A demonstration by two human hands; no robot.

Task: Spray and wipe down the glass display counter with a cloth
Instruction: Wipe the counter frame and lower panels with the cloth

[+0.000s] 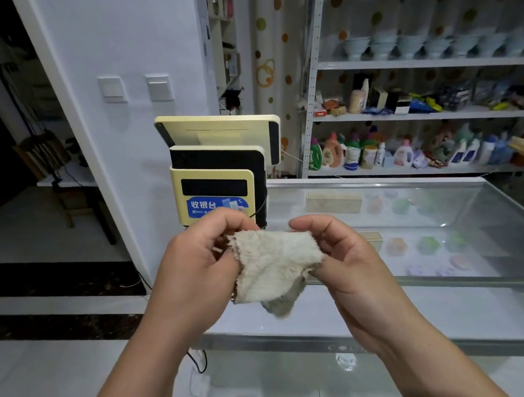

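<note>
Cloth held in the air between both hands, left hand pinching its left edge, right hand pinching its right. Glass desk lies directly below and far-right, long axis running left-right; right hand nearer. No spray bottle identified.

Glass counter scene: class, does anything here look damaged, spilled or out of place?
Nothing is spilled or broken. The cloth looks worn, with frayed edges, held between the left hand and right hand above the glass counter.
</note>
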